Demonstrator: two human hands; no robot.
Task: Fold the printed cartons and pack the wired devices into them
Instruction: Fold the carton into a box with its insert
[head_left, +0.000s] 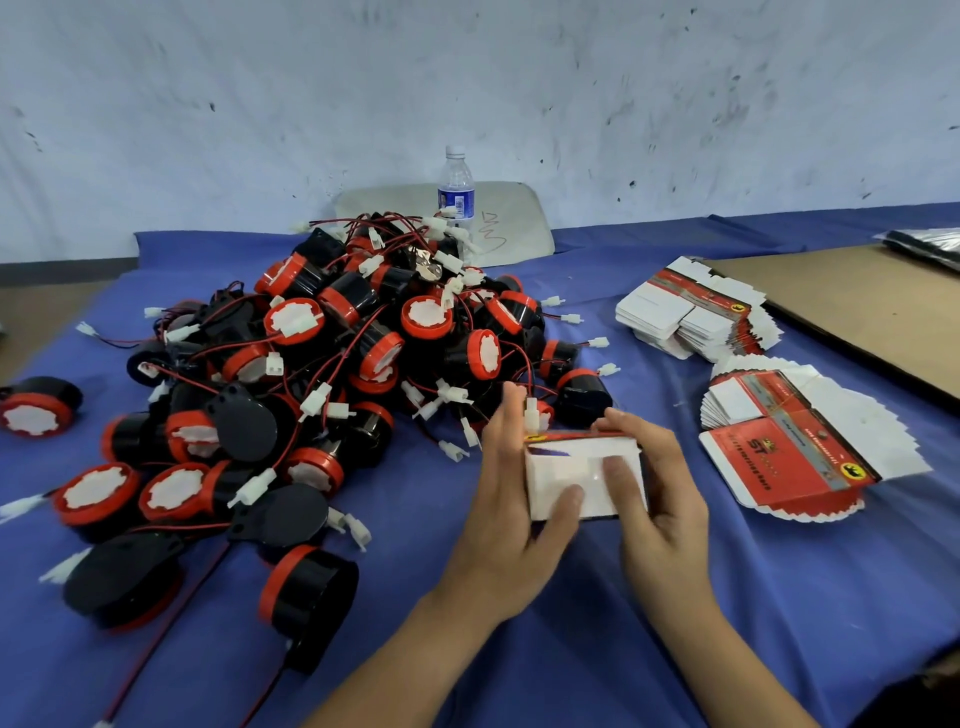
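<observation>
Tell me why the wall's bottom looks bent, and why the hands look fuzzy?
Head view: the wide-angle lens bows the base of the wall. Head view: the left hand, right hand and the carton they hold look slightly smeared, likely motion blur, while the devices look sharper. Head view: light is soft, with faint shadows on the cloth.

Carton (582, 475) between both hands, beside device pile (332, 374).

The wired devices (332, 358) are glossy black and red plastic with white plastic connectors (314, 400). The flat cartons (795, 452) are smooth printed card, slightly shiny. A matt blue cloth (779, 597) covers the table, beside plain brown cardboard (872, 306) and a clear plastic bottle (456, 192).
</observation>
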